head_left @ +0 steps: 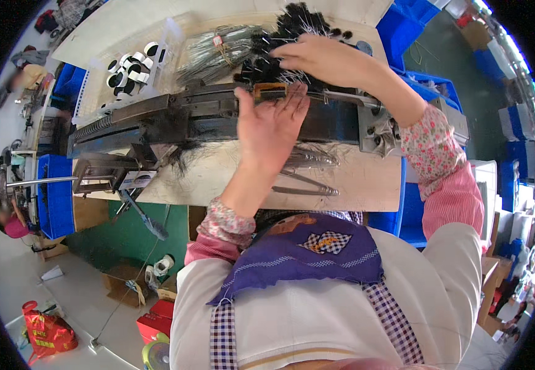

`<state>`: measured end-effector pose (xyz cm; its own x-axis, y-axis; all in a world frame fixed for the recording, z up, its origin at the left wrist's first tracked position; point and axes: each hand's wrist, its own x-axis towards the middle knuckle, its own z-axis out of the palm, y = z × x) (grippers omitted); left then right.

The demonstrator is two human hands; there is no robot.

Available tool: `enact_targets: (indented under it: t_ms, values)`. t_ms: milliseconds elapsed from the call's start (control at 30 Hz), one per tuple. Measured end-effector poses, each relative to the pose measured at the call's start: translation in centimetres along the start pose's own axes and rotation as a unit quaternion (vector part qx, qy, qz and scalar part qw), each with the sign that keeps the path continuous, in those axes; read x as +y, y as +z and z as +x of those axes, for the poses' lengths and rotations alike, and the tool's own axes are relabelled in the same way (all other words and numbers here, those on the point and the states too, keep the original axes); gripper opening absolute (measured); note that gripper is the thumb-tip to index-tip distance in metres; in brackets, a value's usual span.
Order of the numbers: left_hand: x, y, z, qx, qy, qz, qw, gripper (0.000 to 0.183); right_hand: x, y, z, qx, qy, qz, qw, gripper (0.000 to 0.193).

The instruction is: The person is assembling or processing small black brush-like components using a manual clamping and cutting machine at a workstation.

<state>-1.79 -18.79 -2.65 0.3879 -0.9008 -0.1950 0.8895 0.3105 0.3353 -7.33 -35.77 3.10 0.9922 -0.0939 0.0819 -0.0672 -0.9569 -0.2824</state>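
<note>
My left hand [269,129] lies palm-up-looking and spread over the long dark metal machine [209,120], its thumb apart and its fingertips by a small yellowish block [270,90] on the rail. I see nothing held in it. Beyond it, my right hand [326,61] reaches leftward over a heap of black bristle brushes [298,23] with thin wire stems. Its fingers are stretched out, with no brush plainly gripped. A bundle of thin metal wires [218,52] lies left of the brushes. Loose black bristles [184,154] cling to the machine's front.
A clear bin [98,102] of black-and-white rolls stands at the far left. Metal tongs-like rods [307,188] lie on the wooden bench [366,185]. A metal clamp block [381,132] sits at the machine's right end. Blue bins [431,86] stand at the right.
</note>
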Motion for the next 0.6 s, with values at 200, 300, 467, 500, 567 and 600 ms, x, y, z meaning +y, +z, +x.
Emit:
enact_targets:
  t_ms: [200,300,467,500,567,600]
  values:
    - [1.1,-1.0,-0.6,-0.019,-0.008,-0.109,0.994,0.07,-6.2,3.2,-3.1,0.194,-0.06,-0.022,0.979,0.027]
    - [0.8,-1.7,-0.8,-0.047,-0.015,-0.07,0.996,0.071,-5.4,3.1,-2.5,0.217,-0.045,-0.033,0.975,0.021]
    - [0.7,-1.7,-1.1,-0.004,0.023,-0.055,0.998,0.071,-3.0,2.3,-1.8,0.124,0.048,0.15,0.98,0.017]
    - [0.6,-1.5,-1.1,-0.004,0.024,-0.06,0.998,0.071,-3.4,2.5,-1.6,0.148,0.021,0.104,0.983,0.016]
    - [0.7,-1.0,-1.1,-0.021,0.037,-0.012,0.999,0.069,-3.5,3.1,-0.9,0.168,-0.013,0.047,0.985,0.017]
    - [0.9,-1.1,-1.2,-0.018,0.038,-0.011,0.999,0.069,-3.5,3.1,-0.8,0.168,-0.013,0.049,0.984,0.017]
